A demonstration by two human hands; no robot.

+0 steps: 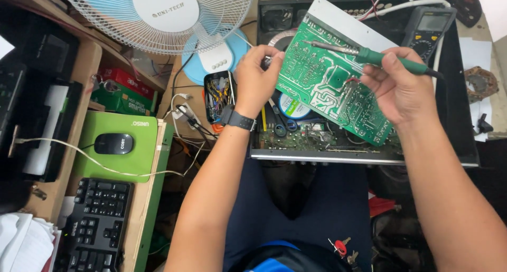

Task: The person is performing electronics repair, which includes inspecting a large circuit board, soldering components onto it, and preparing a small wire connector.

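Note:
A green circuit board (322, 84) is tilted up over an opened electronics chassis (327, 153), its solder side toward me. My left hand (256, 77), with a dark watch on the wrist, grips the board's left edge. My right hand (398, 87) holds a green-handled soldering iron (369, 55) like a pen. Its metal tip rests on the upper part of the board. The iron's cord runs off to the right.
A multimeter (430, 26) lies behind the board at upper right. A white and blue fan (169, 16) stands at the back left. A mouse (113, 144) on a green pad and a black keyboard (95, 227) lie at left. A small case of parts (218, 95) sits by my left wrist.

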